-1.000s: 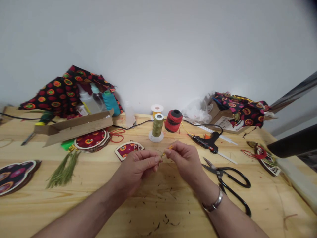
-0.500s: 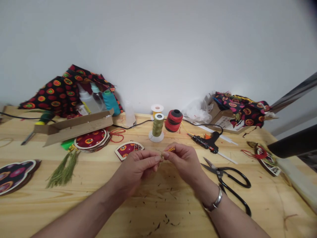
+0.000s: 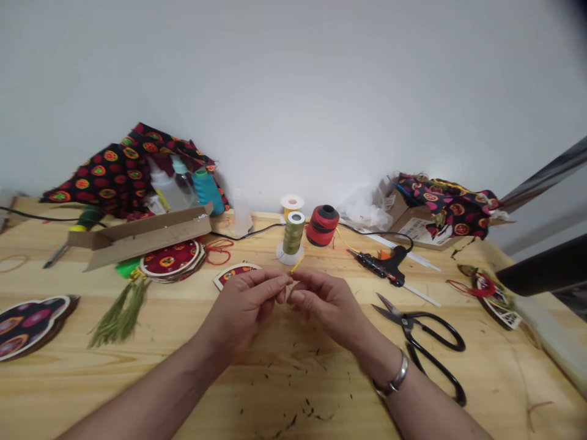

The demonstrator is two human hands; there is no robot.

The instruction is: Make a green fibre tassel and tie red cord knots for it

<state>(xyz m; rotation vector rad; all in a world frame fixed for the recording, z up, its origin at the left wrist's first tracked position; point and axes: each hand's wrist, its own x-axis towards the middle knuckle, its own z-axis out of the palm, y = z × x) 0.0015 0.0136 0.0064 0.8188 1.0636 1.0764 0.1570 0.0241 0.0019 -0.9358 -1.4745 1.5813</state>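
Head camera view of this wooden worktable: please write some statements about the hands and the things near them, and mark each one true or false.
1. The right hand wears a metal bangle. True.
2. The left hand and the right hand pinch a short yellow cord in their fingers. True.
3. The black-handled scissors lie left of the hands. False: they lie right of the hands, blades open.
4. The left hand holds the hot glue gun. False: it lies on the wooden table.
5. The olive thread spool stands upright beside the red spool. True.

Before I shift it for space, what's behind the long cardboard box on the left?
Two plastic bottles and a teal thread cone stand behind the cardboard box, against black patterned fabric. The box hides the bottles' bases.
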